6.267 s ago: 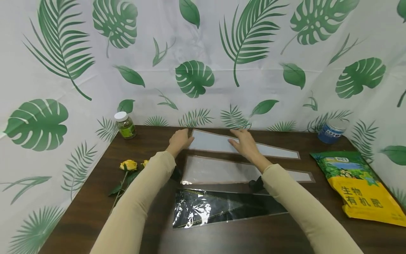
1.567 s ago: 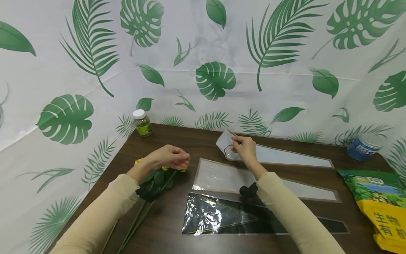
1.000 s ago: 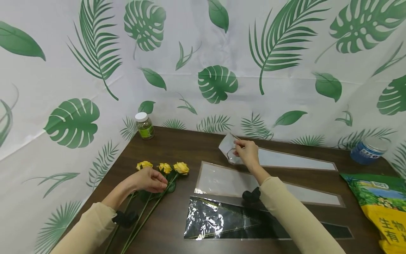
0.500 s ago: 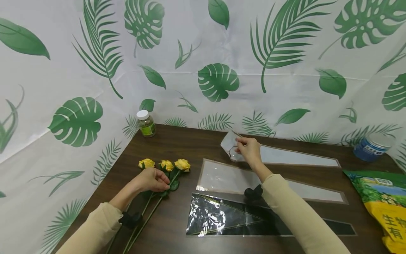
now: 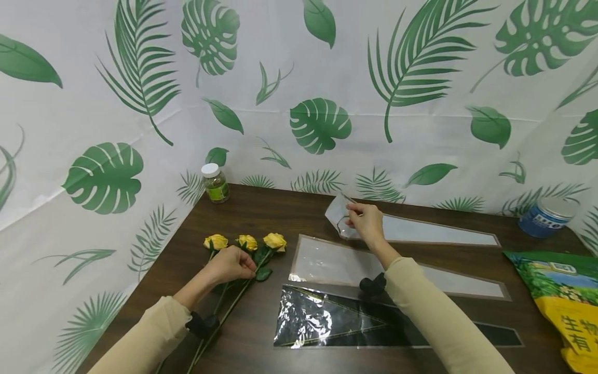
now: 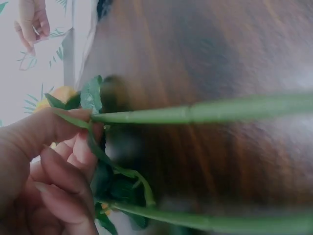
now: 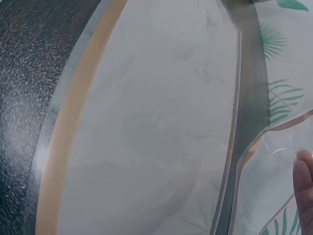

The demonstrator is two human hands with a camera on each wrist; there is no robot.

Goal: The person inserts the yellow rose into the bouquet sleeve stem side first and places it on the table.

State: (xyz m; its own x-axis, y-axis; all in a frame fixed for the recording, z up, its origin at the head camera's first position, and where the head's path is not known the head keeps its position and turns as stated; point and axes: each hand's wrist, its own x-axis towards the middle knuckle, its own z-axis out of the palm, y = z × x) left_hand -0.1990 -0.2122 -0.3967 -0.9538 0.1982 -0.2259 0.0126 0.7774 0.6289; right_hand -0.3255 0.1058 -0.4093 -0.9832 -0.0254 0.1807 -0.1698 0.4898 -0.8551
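Note:
Three yellow roses lie side by side on the left of the table. My left hand [image 5: 232, 264] pinches the stem of the rightmost rose [image 5: 274, 241], just below its bloom. In the left wrist view, thumb and fingers meet at that green stem [image 6: 166, 115], and a second stem [image 6: 195, 219] runs below. My right hand [image 5: 366, 223] pinches the raised wide end of the rear white flower sleeve [image 5: 434, 230]. That end stands up partly opened; its narrow end lies flat. Fingertips of the right hand [image 7: 304, 181] show at the right wrist view's edge.
In front of the rear sleeve lie another white sleeve [image 5: 327, 259] and a black sleeve [image 5: 322, 318]. A white-lidded jar [image 5: 216, 184] stands at the back left. At the right are a blue can [image 5: 547, 218] and a yellow-green bag [image 5: 560, 296]. A leaf-print curtain [image 5: 299, 67] hangs behind.
My left hand, earlier raised, came down to the roses and now shifts the rightmost one slightly right. Since the oldest frame, my right hand lifted the rear sleeve's wide end, and holds it still.

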